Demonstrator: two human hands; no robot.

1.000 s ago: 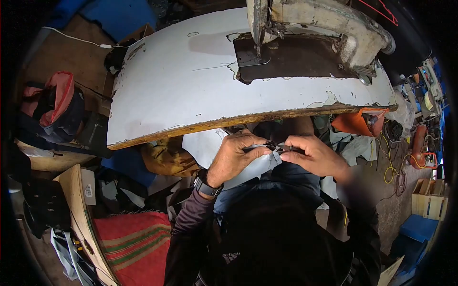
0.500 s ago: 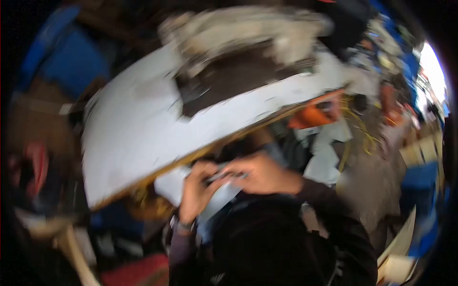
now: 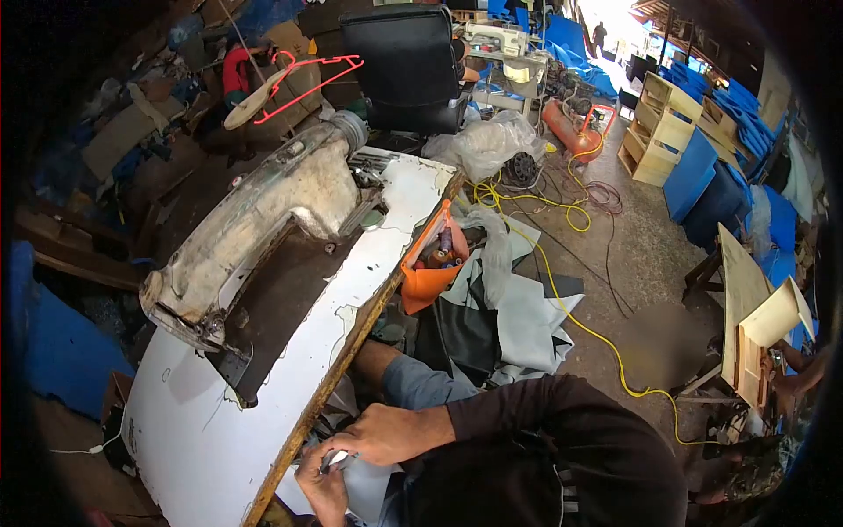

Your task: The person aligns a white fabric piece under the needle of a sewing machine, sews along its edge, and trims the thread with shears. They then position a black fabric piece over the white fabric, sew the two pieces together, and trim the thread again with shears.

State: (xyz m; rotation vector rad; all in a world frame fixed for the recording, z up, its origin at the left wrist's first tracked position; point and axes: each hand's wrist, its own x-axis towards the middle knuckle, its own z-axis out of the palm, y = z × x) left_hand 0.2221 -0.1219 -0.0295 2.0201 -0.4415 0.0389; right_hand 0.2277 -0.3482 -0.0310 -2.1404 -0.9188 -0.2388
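My right hand (image 3: 386, 434) and my left hand (image 3: 323, 488) meet over my lap, below the edge of the white table (image 3: 176, 439). Between their closed fingers is a small shiny metal object (image 3: 335, 458), too small to identify. Pale sheet material (image 3: 367, 488) lies just beneath the hands. An old, worn sewing machine (image 3: 255, 211) stands on the table, beyond both hands. From the table's edge hangs an orange pouch (image 3: 430, 283) with thread spools inside.
Grey and black material scraps (image 3: 527, 325) lie on the floor beside the table. A yellow hose (image 3: 575, 327) runs across the floor. Further off are a black chair (image 3: 404, 66), a red tank (image 3: 571, 132) and a wooden shelf unit (image 3: 660, 127). Another person's arm (image 3: 803, 376) shows at right.
The view has turned toward the right and sharpened, so the table appears steeper. My hands remain close together and now appear lower and further left in view.
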